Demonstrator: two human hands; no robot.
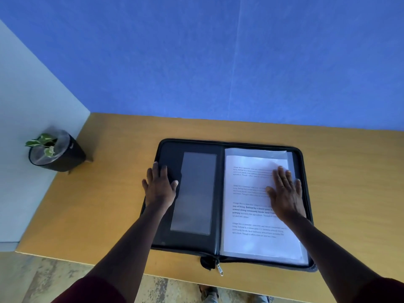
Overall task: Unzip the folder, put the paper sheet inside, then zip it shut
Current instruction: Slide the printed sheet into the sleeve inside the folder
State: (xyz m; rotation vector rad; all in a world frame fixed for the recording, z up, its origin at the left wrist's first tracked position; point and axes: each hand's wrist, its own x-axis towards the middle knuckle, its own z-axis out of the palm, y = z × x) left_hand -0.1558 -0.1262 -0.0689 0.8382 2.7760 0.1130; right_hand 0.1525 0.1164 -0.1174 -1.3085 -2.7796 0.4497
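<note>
- Nearest the camera, the near edge of the wooden table [87, 215] runs slantwise across the lower part of the view, with patterned floor [43, 278] below it.
- The zip pull [220, 270] hangs over that near edge at the base of the folder's spine.
- The black folder [166, 237] lies fully open and flat, its near side close to the table's edge.
- The paper sheet [251, 197] lies on the right half of the folder, over clear plastic sleeves, inside the zip border.
- The right hand [284, 193] rests flat on the sheet's right part, fingers spread and gripping nothing.
- The left hand [159, 186] presses flat on the left cover by its outer edge, fingers extended, nothing grasped; a grey clear pocket [194, 193] sits just beside it.
- Bare tabletop stretches left and right of the folder, and a narrower strip behind it.
- A small potted plant [54, 152] stands at the far left corner, well apart from the folder.
- A blue wall [218, 62] borders the table's far edge.
</note>
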